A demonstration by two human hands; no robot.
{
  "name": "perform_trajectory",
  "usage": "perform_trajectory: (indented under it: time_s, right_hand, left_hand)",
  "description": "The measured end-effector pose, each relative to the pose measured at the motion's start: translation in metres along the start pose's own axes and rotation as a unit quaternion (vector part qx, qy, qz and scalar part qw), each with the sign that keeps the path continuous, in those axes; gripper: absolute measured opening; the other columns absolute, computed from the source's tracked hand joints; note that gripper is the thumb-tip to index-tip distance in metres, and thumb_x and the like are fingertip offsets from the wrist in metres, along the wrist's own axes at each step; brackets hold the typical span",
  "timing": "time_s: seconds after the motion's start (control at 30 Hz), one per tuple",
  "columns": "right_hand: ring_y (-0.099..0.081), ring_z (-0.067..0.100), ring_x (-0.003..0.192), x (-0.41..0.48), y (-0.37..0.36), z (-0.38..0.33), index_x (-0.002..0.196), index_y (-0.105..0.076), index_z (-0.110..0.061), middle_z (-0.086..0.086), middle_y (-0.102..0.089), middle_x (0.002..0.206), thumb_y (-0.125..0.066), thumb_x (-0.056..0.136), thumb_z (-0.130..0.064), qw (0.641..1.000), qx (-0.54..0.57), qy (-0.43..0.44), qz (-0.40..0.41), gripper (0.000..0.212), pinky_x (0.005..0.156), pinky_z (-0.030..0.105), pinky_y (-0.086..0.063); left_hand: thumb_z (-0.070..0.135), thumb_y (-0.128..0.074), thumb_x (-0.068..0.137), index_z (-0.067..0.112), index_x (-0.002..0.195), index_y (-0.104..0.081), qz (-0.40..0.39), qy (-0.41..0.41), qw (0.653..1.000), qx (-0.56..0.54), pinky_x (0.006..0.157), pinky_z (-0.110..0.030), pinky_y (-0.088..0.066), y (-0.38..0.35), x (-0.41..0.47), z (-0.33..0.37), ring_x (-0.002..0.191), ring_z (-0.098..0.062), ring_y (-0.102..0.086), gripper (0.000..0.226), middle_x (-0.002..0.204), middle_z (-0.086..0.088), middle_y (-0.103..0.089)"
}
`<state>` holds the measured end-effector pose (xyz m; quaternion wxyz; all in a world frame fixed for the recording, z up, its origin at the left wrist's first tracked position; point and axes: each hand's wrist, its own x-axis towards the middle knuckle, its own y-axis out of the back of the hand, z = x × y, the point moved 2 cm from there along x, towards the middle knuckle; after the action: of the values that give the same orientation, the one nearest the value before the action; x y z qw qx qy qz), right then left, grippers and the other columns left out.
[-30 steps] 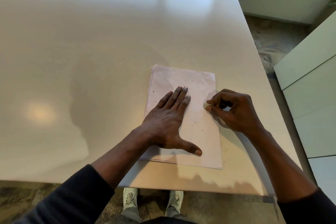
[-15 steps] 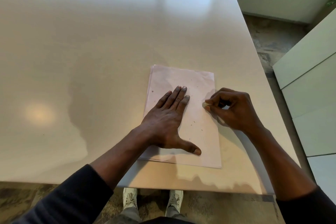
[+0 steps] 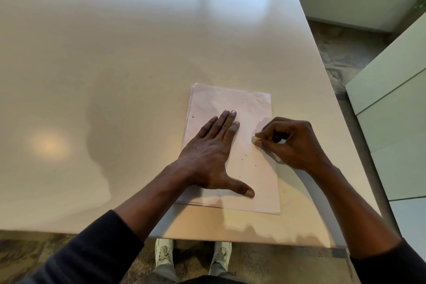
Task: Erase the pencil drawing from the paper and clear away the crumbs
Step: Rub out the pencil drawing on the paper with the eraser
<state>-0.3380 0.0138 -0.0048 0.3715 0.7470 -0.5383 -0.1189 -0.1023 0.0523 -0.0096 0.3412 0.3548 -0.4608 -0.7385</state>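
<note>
Single head-worn camera, angled forward and down
Close over the table (image 3: 115, 53); its near edge at six o'clock; paper (image 3: 230, 99) just toward five o'clock

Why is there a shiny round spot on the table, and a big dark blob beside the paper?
Head view: the round spot is glare, a light mirrored in the glossy table. Head view: the dark blob left of the paper is a soft-edged shadow, probably the person's own. Head view: everything looks sharp, with no motion blur.

The right hand (image 3: 292, 143) hides most of what seems an eraser (image 3: 254, 139).
</note>
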Motion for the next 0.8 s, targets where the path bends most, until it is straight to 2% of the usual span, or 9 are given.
perform_trajectory:
  time_s: [0.17, 0.5, 0.63, 0.8]
  right_hand:
    - [-0.073, 0.01, 0.075, 0.009, 0.001, 0.006, 0.092, -0.084, -0.016, -0.01, -0.078, 0.089, -0.092, 0.085, -0.023, 0.996, -0.029, -0.043, 0.076, 0.013, 0.072, 0.029, -0.061]
    - [-0.068, 0.011, 0.072, 0.008, -0.002, 0.004, 0.089, -0.083, -0.013, -0.008, -0.075, 0.086, -0.092, 0.085, -0.018, 0.995, -0.032, -0.062, 0.076, 0.011, 0.066, 0.019, -0.053]
    - [-0.069, 0.011, 0.072, 0.008, -0.001, 0.003, 0.086, -0.082, -0.013, -0.007, -0.076, 0.086, -0.092, 0.084, -0.018, 0.994, -0.031, -0.076, 0.077, 0.011, 0.068, 0.027, -0.055]
    - [-0.072, 0.012, 0.075, 0.01, -0.003, -0.004, 0.086, -0.081, -0.017, -0.008, -0.076, 0.084, -0.091, 0.084, -0.016, 0.991, -0.048, -0.09, 0.089, 0.009, 0.074, 0.033, -0.06]
  left_hand:
    - [0.105, -0.057, 0.061, 0.014, 0.167, 0.021, 0.008, -0.001, 1.0, -0.014, 0.131, -0.035, 0.017, 0.0, 0.0, 0.0, 0.151, -0.009, 0.045, 0.16, 0.168, 0.003, 0.043]
    - [0.098, -0.06, 0.069, 0.014, 0.168, 0.016, 0.019, -0.005, 0.999, -0.03, 0.127, -0.027, 0.018, 0.006, -0.006, -0.004, 0.155, -0.009, 0.038, 0.15, 0.171, 0.002, 0.037]
    - [0.101, -0.051, 0.071, 0.014, 0.167, 0.019, 0.015, 0.02, 0.999, 0.026, 0.128, -0.03, 0.017, 0.017, -0.013, -0.022, 0.156, -0.014, 0.037, 0.147, 0.17, -0.003, 0.037]
    - [0.102, -0.053, 0.067, 0.015, 0.167, 0.021, 0.005, 0.025, 1.0, 0.008, 0.119, -0.02, 0.026, 0.02, -0.025, -0.043, 0.155, -0.009, 0.037, 0.152, 0.171, 0.001, 0.036]
